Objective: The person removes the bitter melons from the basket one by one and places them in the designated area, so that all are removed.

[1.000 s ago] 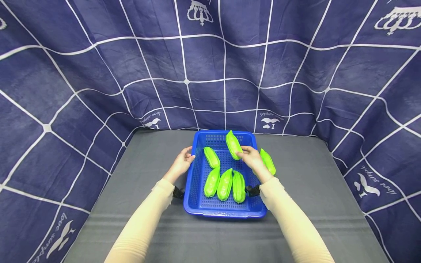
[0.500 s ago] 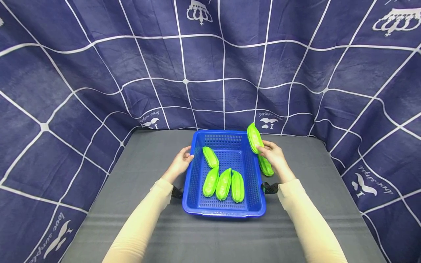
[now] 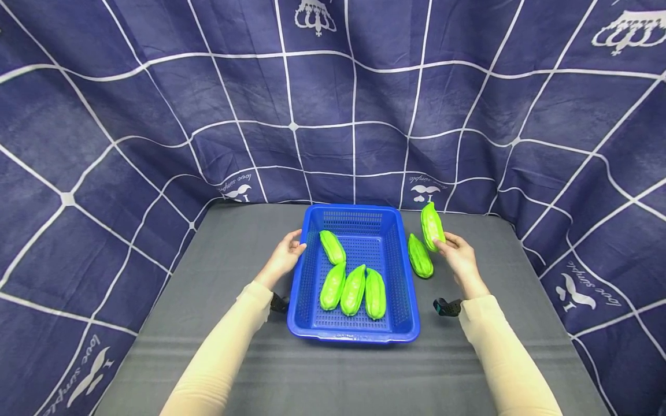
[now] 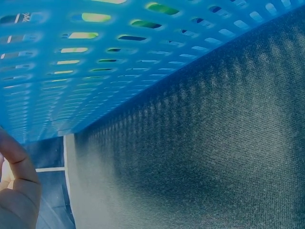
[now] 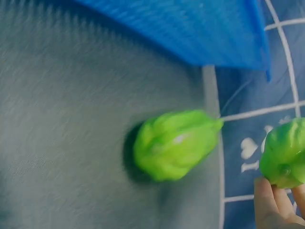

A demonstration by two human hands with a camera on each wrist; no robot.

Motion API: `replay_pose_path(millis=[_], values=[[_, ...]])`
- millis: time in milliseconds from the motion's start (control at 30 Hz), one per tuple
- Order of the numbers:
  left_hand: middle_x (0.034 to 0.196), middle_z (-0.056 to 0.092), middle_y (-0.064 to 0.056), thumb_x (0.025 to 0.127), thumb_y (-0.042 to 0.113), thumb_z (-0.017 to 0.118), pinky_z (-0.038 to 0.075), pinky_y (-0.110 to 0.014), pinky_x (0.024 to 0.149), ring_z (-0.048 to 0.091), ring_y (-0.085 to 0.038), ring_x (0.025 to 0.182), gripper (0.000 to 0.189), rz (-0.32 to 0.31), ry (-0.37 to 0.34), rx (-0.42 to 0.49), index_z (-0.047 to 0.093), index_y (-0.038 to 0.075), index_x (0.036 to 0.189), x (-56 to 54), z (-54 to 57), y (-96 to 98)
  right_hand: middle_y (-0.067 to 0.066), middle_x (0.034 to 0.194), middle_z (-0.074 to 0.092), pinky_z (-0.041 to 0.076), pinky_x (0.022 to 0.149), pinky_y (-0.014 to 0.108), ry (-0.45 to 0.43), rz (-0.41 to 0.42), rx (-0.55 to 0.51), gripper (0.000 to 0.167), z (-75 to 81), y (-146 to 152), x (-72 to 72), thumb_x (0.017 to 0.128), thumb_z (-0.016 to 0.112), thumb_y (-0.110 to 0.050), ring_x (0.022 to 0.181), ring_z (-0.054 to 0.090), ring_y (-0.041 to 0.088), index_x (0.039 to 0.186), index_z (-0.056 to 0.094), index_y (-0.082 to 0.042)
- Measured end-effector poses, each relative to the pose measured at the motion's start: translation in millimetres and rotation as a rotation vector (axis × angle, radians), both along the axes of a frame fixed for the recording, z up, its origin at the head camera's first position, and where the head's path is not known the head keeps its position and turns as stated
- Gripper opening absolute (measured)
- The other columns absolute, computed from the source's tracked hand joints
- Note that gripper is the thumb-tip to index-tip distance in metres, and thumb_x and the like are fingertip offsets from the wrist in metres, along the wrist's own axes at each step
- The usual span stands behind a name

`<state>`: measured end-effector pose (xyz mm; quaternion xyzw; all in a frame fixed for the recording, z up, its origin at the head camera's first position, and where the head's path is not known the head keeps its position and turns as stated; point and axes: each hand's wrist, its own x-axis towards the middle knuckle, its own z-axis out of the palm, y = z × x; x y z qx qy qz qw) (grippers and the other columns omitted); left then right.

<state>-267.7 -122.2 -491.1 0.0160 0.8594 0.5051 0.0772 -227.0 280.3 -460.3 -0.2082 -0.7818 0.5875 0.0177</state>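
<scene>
The curtain point(image 3: 333, 92) behind the blue basket point(image 3: 354, 337) carries printed, upside-down "love simple" lettering. Right of the basket, the right hand point(image 3: 460, 258) pinches a green gourd point(image 3: 432, 225) near its lower end, thumb and fingers parted by its thickness; its narrow tip points toward the curtain, long axis leaning slightly left. Another gourd point(image 3: 420, 257) lies just beside the basket. The left hand point(image 3: 282, 256), thumb and fingers relaxed apart, is at the basket's left rim; contact is unclear.

Slotted blue basket point(image 4: 108, 34), green shapes point(image 4: 163, 9) glimpsed through, left grip point(image 4: 21, 195) lower left, grey cloth point(image 4: 214, 143)
</scene>
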Motion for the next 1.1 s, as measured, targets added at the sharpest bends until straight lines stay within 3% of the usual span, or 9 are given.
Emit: replay_pose_path(millis=[233, 367, 500, 567, 767, 1100], values=[[0.122, 0.059, -0.025, 0.103, 0.016, 0.051, 0.049, -0.048, 0.096, 0.061, -0.035, 0.11, 0.052, 0.002, -0.008, 0.005, 0.034, 0.004, 0.151, 0.4, -2.2, -0.9, 0.025, 0.146, 0.046, 0.045, 0.105, 0.034, -0.058, -0.024, 0.031, 0.061, -21.3, 16, 4.4, 0.1, 0.055, -0.024, 0.117, 0.053, 0.021, 0.149, 0.035, 0.004], [0.122, 0.059, -0.025, 0.103, 0.016, 0.051, 0.049, -0.048, 0.097, 0.061, -0.035, 0.11, 0.052, 0.006, -0.009, 0.013, 0.035, 0.004, 0.151, -0.4, -2.9, -0.9, 0.026, 0.145, 0.048, 0.048, 0.091, 0.021, -0.089, -0.049, 0.048, 0.06, -32.7, 23, 8.4, 0.099, 0.055, -0.024, 0.112, 0.055, 0.018, 0.149, 0.036, 0.005], [0.122, 0.059, -0.025, 0.103, 0.016, 0.051, 0.049, -0.048, 0.097, 0.061, -0.035, 0.11, 0.052, 0.007, -0.006, 0.012, 0.035, 0.004, 0.151, -1.2, -3.0, -0.7, 0.026, 0.145, 0.047, 0.043, 0.077, 0.011, -0.117, -0.053, 0.055, 0.06, -42.4, 28, 13.8, 0.099, 0.055, -0.023, 0.102, 0.054, 0.01, 0.148, 0.036, 0.006], [0.121, 0.059, -0.025, 0.103, 0.016, 0.051, 0.048, -0.048, 0.097, 0.061, -0.035, 0.11, 0.052, 0.006, -0.003, 0.01, 0.035, 0.004, 0.151, -1.1, -2.7, -0.7, 0.027, 0.145, 0.047, 0.044, 0.079, 0.013, -0.126, -0.041, 0.061, 0.06, -47.5, 30, 15.5, 0.1, 0.054, -0.023, 0.102, 0.054, 0.011, 0.148, 0.035, 0.006], [0.121, 0.06, -0.025, 0.103, 0.016, 0.052, 0.049, -0.047, 0.097, 0.061, -0.035, 0.109, 0.052, 0.007, 0.0, 0.015, 0.035, 0.004, 0.15, -1.5, -1.9, 0.6, 0.031, 0.145, 0.044, 0.047, 0.094, 0.032, -0.158, -0.033, 0.085, 0.06, -59.5, 31, 19.7, 0.1, 0.054, -0.022, 0.118, 0.054, 0.033, 0.148, 0.034, 0.008], [0.12, 0.06, -0.025, 0.103, 0.015, 0.051, 0.05, -0.046, 0.095, 0.062, -0.034, 0.107, 0.052, 0.008, -0.005, 0.016, 0.035, 0.003, 0.151, 0.1, -2.5, 0.4, 0.032, 0.143, 0.044, 0.048, 0.094, 0.038, -0.159, -0.009, 0.121, 0.06, -69.9, 28, 22.9, 0.099, 0.055, -0.022, 0.121, 0.054, 0.04, 0.146, 0.036, 0.01]])
